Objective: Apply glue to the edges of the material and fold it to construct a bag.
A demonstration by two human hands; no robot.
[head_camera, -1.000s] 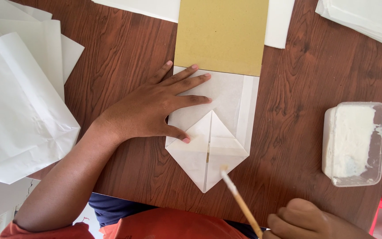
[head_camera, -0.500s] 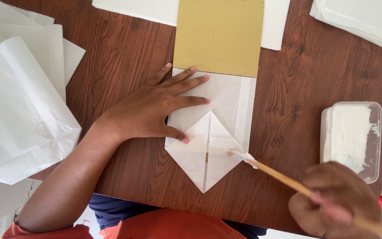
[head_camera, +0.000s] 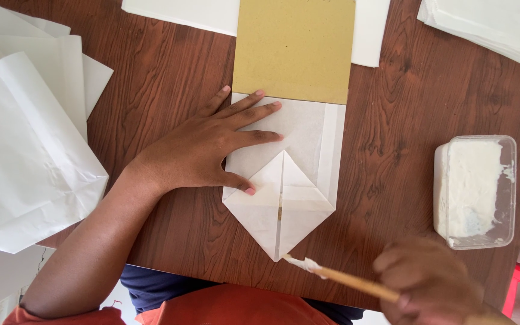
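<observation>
White folded paper (head_camera: 284, 180) lay pinned under the flat, open left hand (head_camera: 212, 150); below its point, the right hand (head_camera: 431, 283) gripped a brush (head_camera: 341, 277).

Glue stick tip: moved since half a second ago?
Yes. The stick tip slid from the fold's middle toward its bottom point, nearer the table edge, while the folded paper stayed put.

Left hand (head_camera: 203, 150) flat on folded white paper (head_camera: 281, 198), right hand (head_camera: 431, 283) gripping glue stick (head_camera: 344, 278).
</observation>
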